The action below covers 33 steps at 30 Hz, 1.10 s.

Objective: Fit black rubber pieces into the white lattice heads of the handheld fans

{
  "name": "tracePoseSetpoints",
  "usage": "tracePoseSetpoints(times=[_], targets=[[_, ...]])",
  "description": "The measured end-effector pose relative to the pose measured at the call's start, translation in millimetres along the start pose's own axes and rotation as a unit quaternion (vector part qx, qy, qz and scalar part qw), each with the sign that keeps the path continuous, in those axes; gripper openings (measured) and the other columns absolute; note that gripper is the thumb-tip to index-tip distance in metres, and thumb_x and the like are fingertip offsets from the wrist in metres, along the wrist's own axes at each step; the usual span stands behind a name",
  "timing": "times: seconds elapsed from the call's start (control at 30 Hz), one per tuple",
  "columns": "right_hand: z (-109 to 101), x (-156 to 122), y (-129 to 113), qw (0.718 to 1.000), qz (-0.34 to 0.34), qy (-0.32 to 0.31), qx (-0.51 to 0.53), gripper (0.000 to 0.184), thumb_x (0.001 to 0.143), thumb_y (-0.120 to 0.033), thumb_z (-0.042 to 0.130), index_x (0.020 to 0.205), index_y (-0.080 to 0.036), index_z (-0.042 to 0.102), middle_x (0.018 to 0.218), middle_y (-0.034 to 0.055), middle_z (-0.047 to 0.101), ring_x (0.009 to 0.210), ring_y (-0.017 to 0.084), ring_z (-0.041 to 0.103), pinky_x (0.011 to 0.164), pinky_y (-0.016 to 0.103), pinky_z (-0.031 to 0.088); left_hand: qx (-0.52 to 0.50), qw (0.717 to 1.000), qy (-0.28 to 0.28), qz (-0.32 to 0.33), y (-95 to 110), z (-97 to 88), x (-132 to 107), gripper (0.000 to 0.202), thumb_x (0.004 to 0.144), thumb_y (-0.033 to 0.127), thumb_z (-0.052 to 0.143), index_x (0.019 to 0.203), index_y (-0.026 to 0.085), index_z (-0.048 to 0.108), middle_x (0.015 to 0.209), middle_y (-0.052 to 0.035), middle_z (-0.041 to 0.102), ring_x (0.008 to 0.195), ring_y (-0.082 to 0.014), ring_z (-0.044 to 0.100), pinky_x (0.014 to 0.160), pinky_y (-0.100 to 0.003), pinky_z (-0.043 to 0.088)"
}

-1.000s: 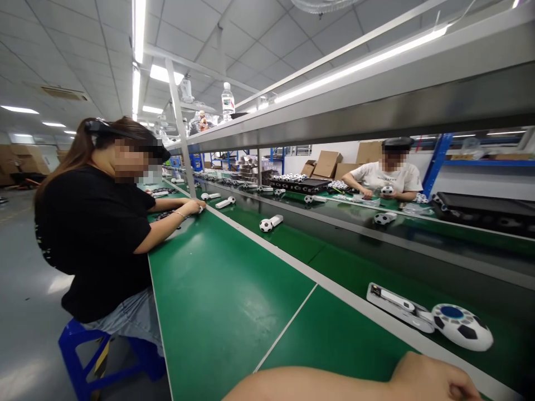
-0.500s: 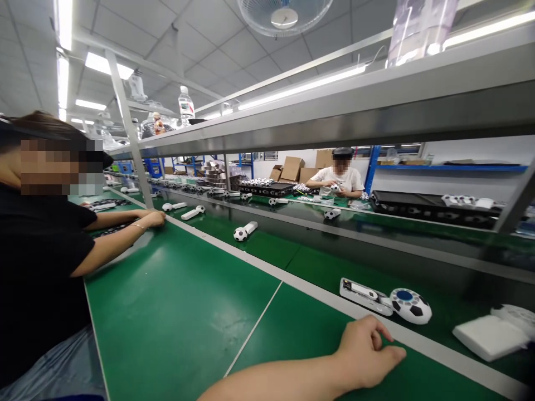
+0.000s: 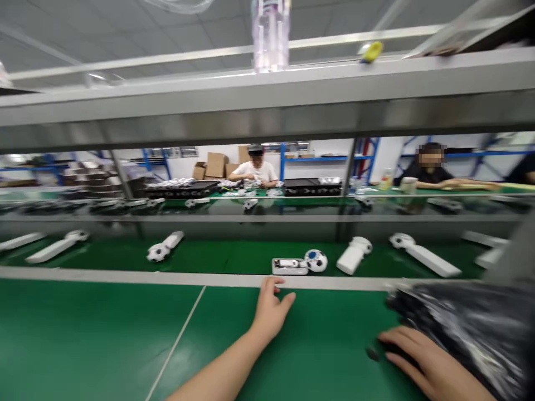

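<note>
White with black patches, the open ball-headed piece (image 3: 298, 268) lies just past the pale rail (image 3: 234, 280), on the far side from the left hand (image 3: 271, 306). That hand is empty, with its thumb and fingers spread apart. A soft hold on the long part would suit the piece best — its top is open, so tipping it could spill its insides. The right hand (image 3: 418, 356) curls beside the shiny plastic bag (image 3: 480, 323) at the near right; I cannot tell if it holds anything. A small dark bit (image 3: 371, 354) lies left of its fingers — it needs a careful pinch.
</note>
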State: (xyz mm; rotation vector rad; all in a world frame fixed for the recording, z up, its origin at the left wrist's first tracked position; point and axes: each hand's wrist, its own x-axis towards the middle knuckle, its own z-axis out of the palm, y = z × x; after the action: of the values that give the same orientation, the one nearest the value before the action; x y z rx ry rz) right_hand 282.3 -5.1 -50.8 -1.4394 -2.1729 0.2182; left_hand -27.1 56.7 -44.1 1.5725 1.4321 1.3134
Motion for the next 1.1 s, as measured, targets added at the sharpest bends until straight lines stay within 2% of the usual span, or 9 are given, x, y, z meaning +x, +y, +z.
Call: tracePoseSetpoints(times=[0.1,0.33,0.43,0.53,0.6,0.67,0.77,0.97,1.1], targets=[[-12.5,0.3,-19.1,0.997,0.025,-0.068,0.022,0.020,0.087,-0.035,0.048,0.100,-0.028,0.061,0.102,0.0042,0.059,0.097,0.021,0.054,0.088,0.033,0.044,-0.007,1.000,-0.020,0.006,-0.9,0.4,4.2,0.036,0.071,0.039,0.056,0.099,0.017,0.049,0.096,-0.0042,0.042,0.058,-0.0089,0.045,0.056,-0.026,0.042],[-22.0,3.3,-36.8,0.995,0.028,-0.060,0.070,0.014,0.086,-0.023,0.050,0.095,-0.023,0.061,0.093,0.0021,0.058,0.091,0.017,0.053,0.082,0.027,0.042,0.051,0.998,-0.019,0.021,-3.5,-1.0,3.9,0.043,0.071,0.050,0.052,0.101,0.018,0.050,0.107,-0.0083,0.045,0.090,-0.0230,0.053,0.064,-0.031,0.048],[-20.0,4.6,-36.7,0.995,0.033,-0.048,0.078,0.012,0.085,-0.021,0.051,0.092,-0.022,0.061,0.090,0.0019,0.058,0.086,0.016,0.054,0.078,0.025,0.042,0.152,0.986,-0.036,0.065,-3.9,1.7,17.4,0.049,0.075,0.050,0.047,0.113,0.019,0.044,0.122,-0.0100,0.041,0.113,-0.0264,0.042,0.083,-0.036,0.044],[-16.9,8.6,-36.5,0.996,0.042,-0.039,0.066,0.010,0.083,-0.021,0.054,0.090,-0.021,0.062,0.088,0.0021,0.056,0.083,0.015,0.054,0.076,0.024,0.042,0.300,0.945,-0.064,0.117,-0.4,14.0,46.5,0.066,0.075,0.050,0.047,0.130,0.018,0.030,0.137,-0.0113,0.030,0.126,-0.0282,0.027,0.097,-0.042,0.031],[-15.8,10.2,-35.4,0.997,0.046,-0.036,0.054,0.011,0.082,-0.022,0.056,0.091,-0.021,0.062,0.088,0.0020,0.056,0.083,0.016,0.054,0.076,0.024,0.042,0.374,0.916,-0.100,0.109,5.2,27.0,67.3,0.069,0.075,0.050,0.045,0.133,0.018,0.026,0.135,-0.0125,0.035,0.123,-0.0302,0.032,0.095,-0.043,0.030],[-16.0,10.2,-32.6,0.997,0.046,-0.040,0.049,0.013,0.081,-0.024,0.058,0.094,-0.022,0.062,0.089,0.0018,0.056,0.084,0.016,0.054,0.076,0.024,0.043,0.409,0.898,-0.126,0.100,12.7,39.8,82.6,0.059,0.076,0.049,0.042,0.126,0.019,0.038,0.123,-0.0119,0.050,0.113,-0.0303,0.043,0.091,-0.042,0.031],[-18.6,8.4,-26.4,0.996,0.046,-0.051,0.055,0.018,0.081,-0.025,0.059,0.098,-0.023,0.061,0.092,0.0020,0.055,0.084,0.015,0.054,0.078,0.023,0.043,0.420,0.895,-0.106,0.107,22.5,49.3,92.5,0.046,0.076,0.050,0.040,0.106,0.017,0.054,0.106,-0.0112,0.058,0.102,-0.0299,0.049,0.093,-0.042,0.028],[-22.0,5.6,-19.0,0.996,0.048,-0.052,0.060,0.020,0.081,-0.024,0.058,0.101,-0.021,0.060,0.094,0.0036,0.054,0.086,0.016,0.054,0.080,0.025,0.043,0.450,0.893,-0.020,0.007,16.5,38.3,90.9,0.063,0.080,0.051,0.029,0.113,0.001,0.046,0.107,-0.0272,0.052,0.100,-0.0430,0.045,0.078,-0.056,0.033],[-22.3,5.0,-20.5,0.995,0.050,-0.062,0.063,0.020,0.083,-0.024,0.056,0.102,-0.021,0.060,0.094,0.0042,0.053,0.088,0.017,0.053,0.080,0.026,0.043,0.432,0.897,-0.079,0.055,6.1,35.3,70.9,0.074,0.073,0.057,0.044,0.134,0.019,0.026,0.137,-0.0162,0.031,0.122,-0.0355,0.030,0.093,-0.049,0.029]])
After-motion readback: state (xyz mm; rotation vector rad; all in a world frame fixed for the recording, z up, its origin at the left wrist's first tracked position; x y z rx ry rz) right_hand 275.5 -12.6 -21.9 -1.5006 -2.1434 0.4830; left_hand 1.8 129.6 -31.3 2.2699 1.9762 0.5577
